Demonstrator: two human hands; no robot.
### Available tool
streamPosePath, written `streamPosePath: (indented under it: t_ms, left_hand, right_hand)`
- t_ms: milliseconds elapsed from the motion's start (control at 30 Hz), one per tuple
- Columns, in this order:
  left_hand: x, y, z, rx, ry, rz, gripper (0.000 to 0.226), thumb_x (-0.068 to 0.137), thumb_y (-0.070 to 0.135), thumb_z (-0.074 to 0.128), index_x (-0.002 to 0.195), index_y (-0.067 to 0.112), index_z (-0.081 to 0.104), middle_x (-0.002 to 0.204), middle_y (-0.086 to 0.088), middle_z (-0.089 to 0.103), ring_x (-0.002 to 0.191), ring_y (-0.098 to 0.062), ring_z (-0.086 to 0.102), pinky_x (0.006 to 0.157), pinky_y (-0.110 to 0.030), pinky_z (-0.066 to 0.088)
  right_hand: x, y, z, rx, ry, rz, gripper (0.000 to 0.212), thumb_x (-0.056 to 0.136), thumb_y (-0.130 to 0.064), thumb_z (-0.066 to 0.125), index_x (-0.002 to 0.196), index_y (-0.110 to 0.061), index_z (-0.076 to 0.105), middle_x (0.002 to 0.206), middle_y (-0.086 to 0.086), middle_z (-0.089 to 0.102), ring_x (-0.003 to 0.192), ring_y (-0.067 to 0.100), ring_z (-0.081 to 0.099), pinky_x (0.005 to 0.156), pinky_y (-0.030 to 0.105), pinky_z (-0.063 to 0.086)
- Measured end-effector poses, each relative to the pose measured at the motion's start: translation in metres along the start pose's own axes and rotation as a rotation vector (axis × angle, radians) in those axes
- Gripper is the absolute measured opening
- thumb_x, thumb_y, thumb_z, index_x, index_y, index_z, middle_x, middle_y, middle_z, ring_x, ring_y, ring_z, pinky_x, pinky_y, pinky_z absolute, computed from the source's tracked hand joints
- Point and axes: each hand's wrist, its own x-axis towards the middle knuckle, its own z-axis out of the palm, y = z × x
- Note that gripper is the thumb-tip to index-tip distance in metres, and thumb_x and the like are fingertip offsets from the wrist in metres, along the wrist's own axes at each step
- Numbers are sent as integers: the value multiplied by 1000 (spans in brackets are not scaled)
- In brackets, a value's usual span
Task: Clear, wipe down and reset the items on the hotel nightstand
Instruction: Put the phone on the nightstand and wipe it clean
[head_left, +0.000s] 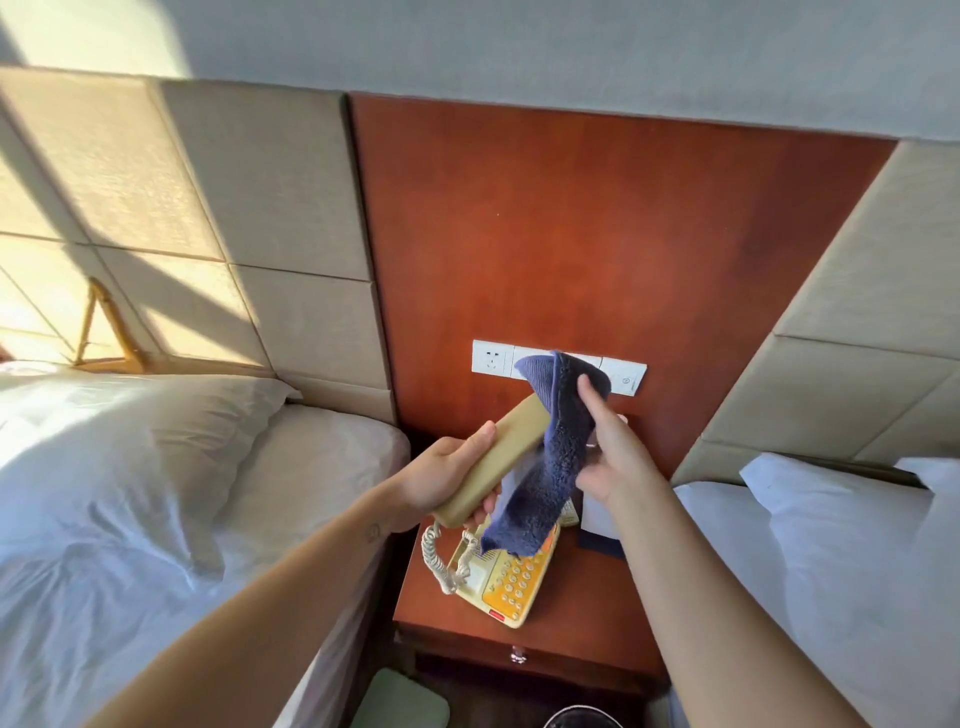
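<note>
Partly the blue cloth (558, 452) hides the handset (493, 467) gripped by left fingers (483, 437); right fingers (589, 397) pinch the cloth.

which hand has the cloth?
The right hand: it pinches the blue cloth, which drapes over the handset. The left hand grips only the handset.

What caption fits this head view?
Left hand grips the handset; right hand holds a blue cloth against it above the nightstand.
</note>
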Motion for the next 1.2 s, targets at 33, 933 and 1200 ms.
streamPosePath:
  t_ms: [33, 933, 1200]
  left_hand:
    - [0, -2, 1, 8, 0, -3, 67, 97, 57, 33, 68, 2, 57, 56, -11, 61, 45, -21, 54, 44, -25, 45]
    - [21, -6, 33, -372, 375, 229, 27, 92, 57, 46, 100, 36, 61, 120, -14, 57, 114, -27, 59, 94, -50, 50]
    - [27, 7, 42, -900, 530, 21, 42, 106, 16, 24, 142, 0, 39, 139, -17, 48, 139, -25, 36, 111, -33, 30]
  right_hand:
    - [0, 2, -2, 11, 20, -7, 32, 89, -41, 66, 80, -10, 62, 54, 5, 64, 44, 16, 62, 45, 22, 50]
    - [-20, 40, 37, -420, -82, -310, 18, 92, -29, 65, 99, -13, 67, 101, 12, 73, 92, 24, 71, 84, 38, 58]
    - [-30, 53, 6, -570, -299, -115, 28, 90, -12, 65, 118, -10, 64, 112, 12, 71, 102, 26, 68, 92, 37, 53]
